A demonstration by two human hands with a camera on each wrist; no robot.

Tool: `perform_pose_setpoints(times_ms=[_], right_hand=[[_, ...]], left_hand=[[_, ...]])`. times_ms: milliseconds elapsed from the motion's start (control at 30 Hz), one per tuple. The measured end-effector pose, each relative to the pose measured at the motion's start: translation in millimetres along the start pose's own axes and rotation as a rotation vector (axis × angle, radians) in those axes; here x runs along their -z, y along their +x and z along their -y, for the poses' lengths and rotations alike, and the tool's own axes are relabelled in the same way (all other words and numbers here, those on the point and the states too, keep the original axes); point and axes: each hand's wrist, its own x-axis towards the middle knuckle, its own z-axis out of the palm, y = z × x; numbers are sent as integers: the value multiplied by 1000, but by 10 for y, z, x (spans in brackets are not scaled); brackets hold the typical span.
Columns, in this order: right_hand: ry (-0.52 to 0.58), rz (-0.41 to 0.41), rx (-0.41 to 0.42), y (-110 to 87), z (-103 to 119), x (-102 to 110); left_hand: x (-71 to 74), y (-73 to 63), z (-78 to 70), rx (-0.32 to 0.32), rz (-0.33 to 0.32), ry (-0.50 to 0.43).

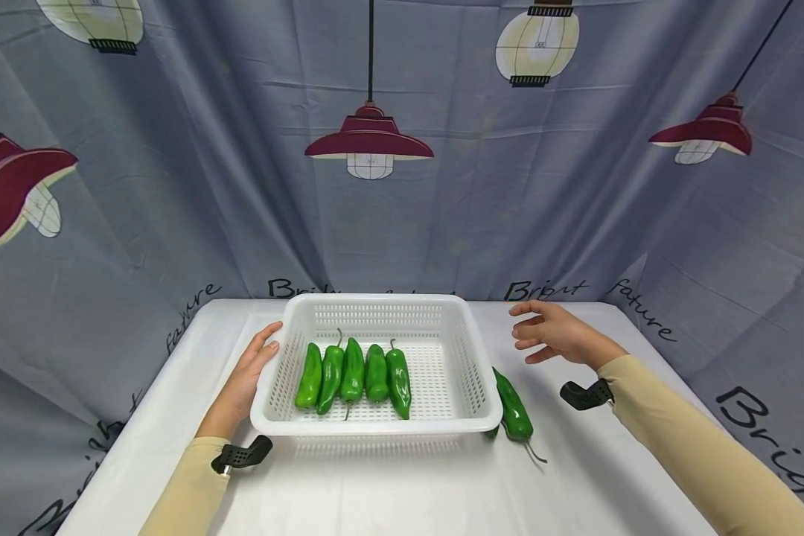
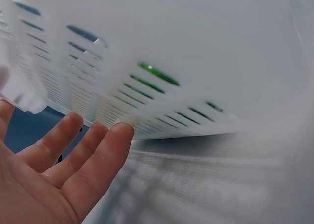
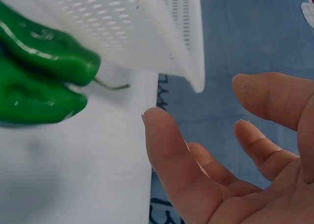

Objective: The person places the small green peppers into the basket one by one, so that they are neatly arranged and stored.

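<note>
A white perforated plastic basket (image 1: 375, 427) holds a row of several green chili peppers (image 1: 353, 370). My left hand (image 1: 248, 372) rests at the basket's left side, its loosely extended fingers (image 2: 100, 160) against the slotted outer wall in the left wrist view. Over the table, to the right of the basket, my right hand (image 1: 559, 335) hovers with its fingers spread and nothing in them. Below it lies a green chili pepper (image 1: 513, 406) with a curved stem. A second pepper (image 3: 37, 94) lies alongside; the basket's right corner mostly covers it in the head view.
A white cloth (image 1: 388, 491) covers the table. Behind and on both sides hangs a grey-blue curtain (image 1: 241, 186) printed with lamps and lettering. Each wrist wears a black camera mount, such as the one on the right (image 1: 586, 394).
</note>
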Motion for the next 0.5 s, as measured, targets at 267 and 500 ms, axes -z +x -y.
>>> perform_pose_setpoints(times_ms=[267,500], right_hand=[[8,5,-29,-12,-209,-8],[28,9,-54,-30,-422,-66]], left_hand=[[14,-2,6,4,-5,-12],[14,2,13,-6,7,-25]])
